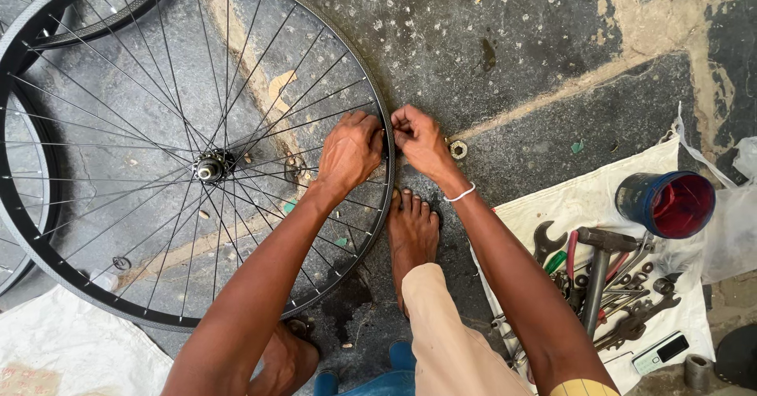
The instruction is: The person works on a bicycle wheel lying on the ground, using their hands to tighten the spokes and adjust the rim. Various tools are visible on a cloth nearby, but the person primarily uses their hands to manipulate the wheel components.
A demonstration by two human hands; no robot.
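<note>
Bicycle wheel (118,167) lies flat on the dark stone floor (536,41), and I have both hands on its right rim. My left hand (349,150) curls closed over the rim; my right hand (419,137) pinches it with bent fingers. A nut (458,149) sits just beside that hand; tools (607,285) lie on a white cloth (583,199).

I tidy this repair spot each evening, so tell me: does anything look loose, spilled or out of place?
A loose nut lies alone on the stone floor, beside the right hand and away from the tools heaped on the white cloth. A dark stain marks the floor under the bicycle wheel rim, which both hands grip; left hand.
</note>
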